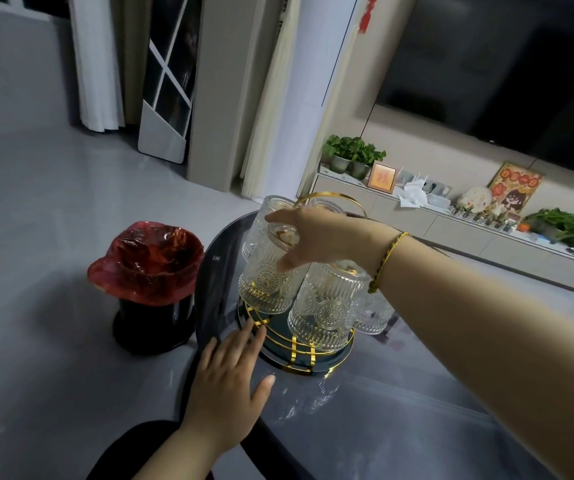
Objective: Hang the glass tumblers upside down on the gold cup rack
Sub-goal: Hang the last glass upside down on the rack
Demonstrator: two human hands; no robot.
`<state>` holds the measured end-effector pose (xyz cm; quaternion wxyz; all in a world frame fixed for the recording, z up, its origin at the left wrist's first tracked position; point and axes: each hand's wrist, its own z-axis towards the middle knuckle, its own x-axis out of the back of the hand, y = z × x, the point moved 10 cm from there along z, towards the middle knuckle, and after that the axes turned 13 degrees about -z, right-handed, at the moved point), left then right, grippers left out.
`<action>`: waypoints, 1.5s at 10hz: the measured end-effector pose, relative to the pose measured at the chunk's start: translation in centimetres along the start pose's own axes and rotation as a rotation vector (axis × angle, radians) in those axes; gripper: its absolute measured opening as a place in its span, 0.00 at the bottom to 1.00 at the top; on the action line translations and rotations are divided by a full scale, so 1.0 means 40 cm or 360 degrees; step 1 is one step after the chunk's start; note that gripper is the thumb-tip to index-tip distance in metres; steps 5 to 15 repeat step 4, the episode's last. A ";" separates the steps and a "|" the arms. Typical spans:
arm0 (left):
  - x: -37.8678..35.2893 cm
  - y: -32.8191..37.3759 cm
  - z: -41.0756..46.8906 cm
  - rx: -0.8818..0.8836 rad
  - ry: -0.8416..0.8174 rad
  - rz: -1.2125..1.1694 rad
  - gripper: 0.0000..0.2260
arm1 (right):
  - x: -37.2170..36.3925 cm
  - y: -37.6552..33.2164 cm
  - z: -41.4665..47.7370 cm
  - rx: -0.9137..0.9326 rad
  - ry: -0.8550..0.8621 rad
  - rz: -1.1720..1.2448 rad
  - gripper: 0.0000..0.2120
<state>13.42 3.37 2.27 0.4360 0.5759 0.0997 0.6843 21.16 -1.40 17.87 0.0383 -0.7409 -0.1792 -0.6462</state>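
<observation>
Near the tabletop's far left edge, right hand (308,237) grip closed around an upturned tumbler (271,265) over the gold cup rack (299,344), long axis tilted, mouth down-left. Left hand (230,389) flat and empty beside the rack base, steadying by the look of it

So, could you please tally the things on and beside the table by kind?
Glass tumblers: 5 in view, some partly hidden
Gold cup rack: 1
Bin with red liner: 1
Total: 7
</observation>
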 end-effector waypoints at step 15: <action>-0.030 -0.044 -0.003 0.0124 -0.0070 0.0026 0.28 | 0.056 0.003 -0.071 0.0019 0.0421 0.0022 0.31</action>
